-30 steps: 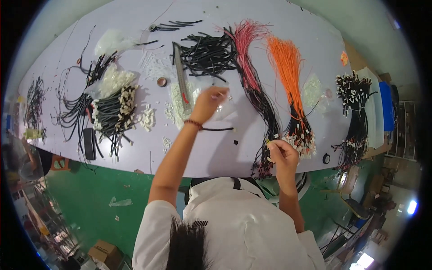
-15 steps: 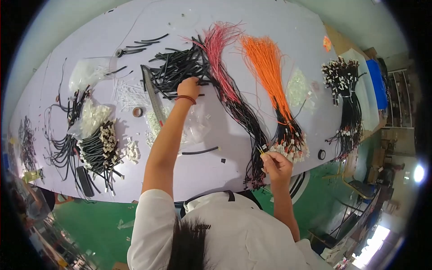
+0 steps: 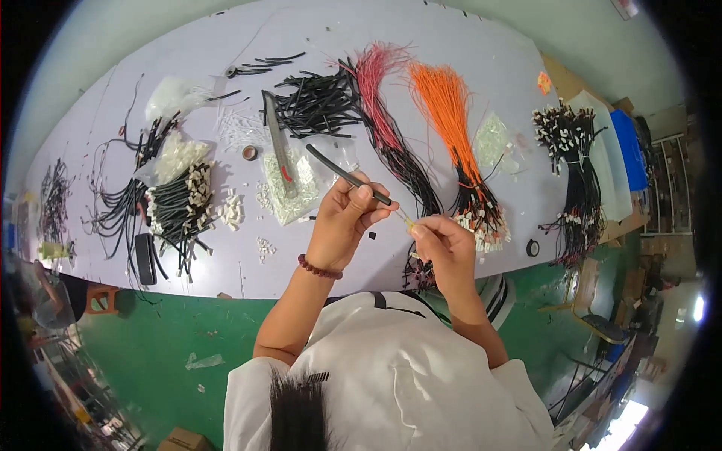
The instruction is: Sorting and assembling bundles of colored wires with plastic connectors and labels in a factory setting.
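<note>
Two hands above the table [image 3: 481, 68]: left hand [image 3: 342, 222] grips a black sleeve tube [image 3: 347, 176], right hand [image 3: 444, 244] pinches a thin wire end [image 3: 404, 219]; align both axes before threading

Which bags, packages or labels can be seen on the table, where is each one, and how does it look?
Clear bag: centre, beyond the left hand, flat, filled with small white parts.
Second clear bag: right of the orange wires, small, pale contents.
Crumpled clear bag: far left, whitish.
Orange tag: far right edge, small.
No screens visible.
</note>
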The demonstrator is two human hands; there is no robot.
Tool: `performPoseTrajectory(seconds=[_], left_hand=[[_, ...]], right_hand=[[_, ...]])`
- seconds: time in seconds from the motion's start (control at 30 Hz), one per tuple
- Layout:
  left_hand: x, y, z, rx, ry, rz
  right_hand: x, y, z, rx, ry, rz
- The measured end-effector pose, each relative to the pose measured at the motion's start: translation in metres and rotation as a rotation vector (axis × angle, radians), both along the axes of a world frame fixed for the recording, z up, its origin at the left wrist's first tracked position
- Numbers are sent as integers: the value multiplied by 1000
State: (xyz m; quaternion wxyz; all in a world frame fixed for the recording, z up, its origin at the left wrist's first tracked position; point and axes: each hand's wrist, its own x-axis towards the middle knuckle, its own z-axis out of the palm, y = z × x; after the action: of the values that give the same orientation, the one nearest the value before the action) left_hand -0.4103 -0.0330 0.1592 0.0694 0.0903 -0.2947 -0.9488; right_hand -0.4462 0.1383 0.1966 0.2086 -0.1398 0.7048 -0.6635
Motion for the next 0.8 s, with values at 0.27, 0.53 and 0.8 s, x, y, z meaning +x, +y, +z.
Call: performPoseTrajectory(seconds=[0.27, 0.53, 0.8], left_hand=[[35, 26, 21, -88, 67, 48], [45, 43, 23, -108, 89, 65], [42, 61, 31, -198, 56, 57]], right_hand=[[29, 21, 18, 19, 242, 44], [35, 38, 16, 11, 290, 15], [36, 56, 17, 64, 418, 34]])
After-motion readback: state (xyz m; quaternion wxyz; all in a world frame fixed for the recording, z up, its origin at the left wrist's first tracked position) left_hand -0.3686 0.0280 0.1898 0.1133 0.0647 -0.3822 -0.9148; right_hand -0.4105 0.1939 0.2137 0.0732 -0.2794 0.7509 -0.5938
